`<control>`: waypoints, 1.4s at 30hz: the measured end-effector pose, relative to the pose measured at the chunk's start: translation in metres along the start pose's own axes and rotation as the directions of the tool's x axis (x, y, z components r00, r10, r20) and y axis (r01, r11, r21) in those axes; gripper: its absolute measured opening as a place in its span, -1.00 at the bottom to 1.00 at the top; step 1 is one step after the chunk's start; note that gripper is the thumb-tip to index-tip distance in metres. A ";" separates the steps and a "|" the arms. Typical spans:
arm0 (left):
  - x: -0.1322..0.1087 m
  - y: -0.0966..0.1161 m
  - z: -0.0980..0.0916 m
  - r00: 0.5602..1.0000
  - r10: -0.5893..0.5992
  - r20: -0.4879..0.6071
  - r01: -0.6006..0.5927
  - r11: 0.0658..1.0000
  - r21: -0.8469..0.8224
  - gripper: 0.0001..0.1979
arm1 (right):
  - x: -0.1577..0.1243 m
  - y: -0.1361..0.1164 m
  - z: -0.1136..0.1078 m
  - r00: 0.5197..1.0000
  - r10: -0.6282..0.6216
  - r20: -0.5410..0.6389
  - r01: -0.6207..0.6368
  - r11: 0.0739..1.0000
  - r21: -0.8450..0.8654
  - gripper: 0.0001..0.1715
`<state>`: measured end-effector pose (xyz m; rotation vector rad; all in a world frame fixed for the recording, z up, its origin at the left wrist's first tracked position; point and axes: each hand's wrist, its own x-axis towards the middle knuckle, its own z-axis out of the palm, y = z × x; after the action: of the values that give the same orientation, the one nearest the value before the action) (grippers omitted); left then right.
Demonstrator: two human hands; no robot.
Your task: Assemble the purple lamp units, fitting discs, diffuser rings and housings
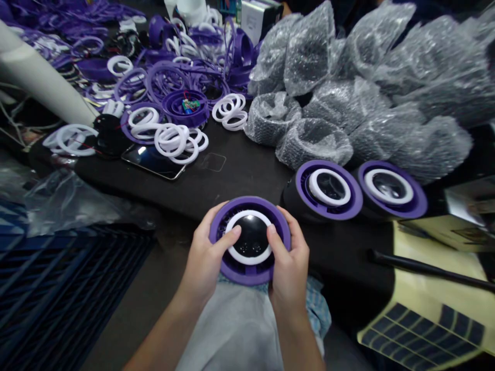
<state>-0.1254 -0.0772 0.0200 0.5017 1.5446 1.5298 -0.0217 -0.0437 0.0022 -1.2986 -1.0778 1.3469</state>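
Between my two hands is a round device with a purple rim (250,279), a white ring (251,260) and a glossy black centre. My left hand (204,252) grips its left side, the thumb lying on the white ring. From the right, my right hand (291,252) grips the rim, its thumb also pressing on the ring. The fingers behind the device are partly hidden. Two similar purple-rimmed devices, one nearer (353,198) and one farther right (419,198), stand on the black table to the right of my hands.
Bubble-wrapped items (320,98) pile up at the back right. Loose white rings (170,140), a phone (154,164) and purple rings (166,82) lie at the back left. A black rod (429,268) rests over yellow sheet material (433,299). Blue slatted crates (58,278) are at lower left.
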 end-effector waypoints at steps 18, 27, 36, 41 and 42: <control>0.018 -0.002 0.008 0.999 0.033 0.031 -0.031 0.997 -0.065 -0.55 | 0.009 -0.005 -0.003 0.998 -0.024 -0.055 0.022 0.999 -0.037 -0.52; -0.013 -0.010 0.009 0.979 0.158 -0.125 -0.139 0.979 0.151 -0.46 | -0.009 -0.015 -0.005 0.993 -0.099 -0.069 0.075 0.952 -0.296 -0.29; -0.013 -0.004 0.009 0.968 0.249 -0.027 -0.204 0.847 0.491 -0.39 | -0.004 -0.014 -0.015 0.972 -0.223 0.066 0.222 0.799 -0.558 -0.21; -0.011 -0.004 0.010 0.957 0.289 0.011 -0.247 0.795 0.554 -0.39 | 0.000 -0.013 -0.018 0.955 -0.247 0.166 0.297 0.743 -0.600 -0.18; -0.011 -0.006 0.011 0.952 0.305 0.002 -0.255 0.792 0.555 -0.40 | 0.001 -0.013 -0.018 0.954 -0.247 0.169 0.298 0.753 -0.587 -0.19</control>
<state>-0.1089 -0.0803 0.0195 1.0467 2.0634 1.3086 -0.0032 -0.0407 0.0143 -1.4638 -1.7859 0.8516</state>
